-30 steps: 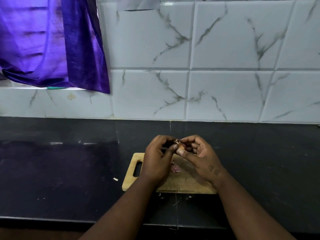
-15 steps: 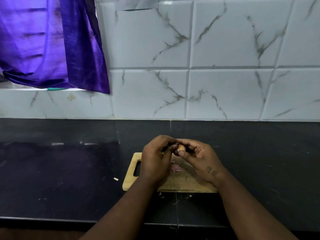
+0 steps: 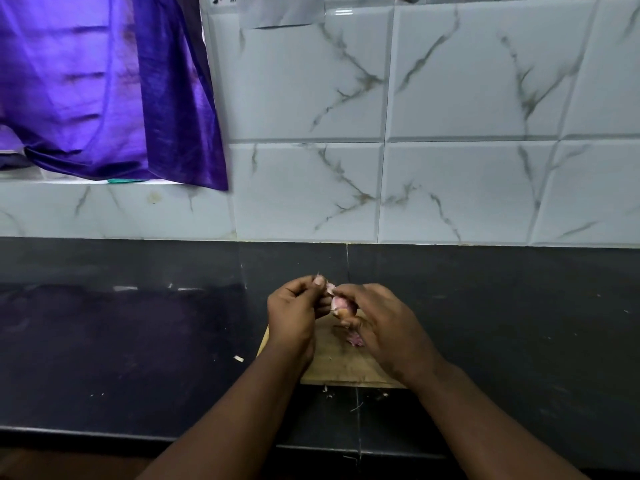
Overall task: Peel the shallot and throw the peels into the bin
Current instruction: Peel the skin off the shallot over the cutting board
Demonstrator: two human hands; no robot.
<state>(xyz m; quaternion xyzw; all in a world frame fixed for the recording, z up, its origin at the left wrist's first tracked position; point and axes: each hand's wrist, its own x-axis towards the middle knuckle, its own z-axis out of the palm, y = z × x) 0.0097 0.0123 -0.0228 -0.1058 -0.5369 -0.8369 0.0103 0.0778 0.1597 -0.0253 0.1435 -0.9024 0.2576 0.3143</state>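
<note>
A small pinkish shallot is held in the fingers of my right hand above a wooden cutting board. My left hand pinches a strip of pale peel that still hangs from the shallot's top. A few purple peel scraps lie on the board beneath my right hand. No bin is in view.
The board lies on a black stone counter near its front edge, with small peel bits scattered around. A white marble-tiled wall rises behind. A purple cloth hangs at the upper left.
My hands have drawn slightly apart: the left pulled a strip of peel up and left, exposing more pink flesh in my right hand. The left hand now covers the board's handle hole.
</note>
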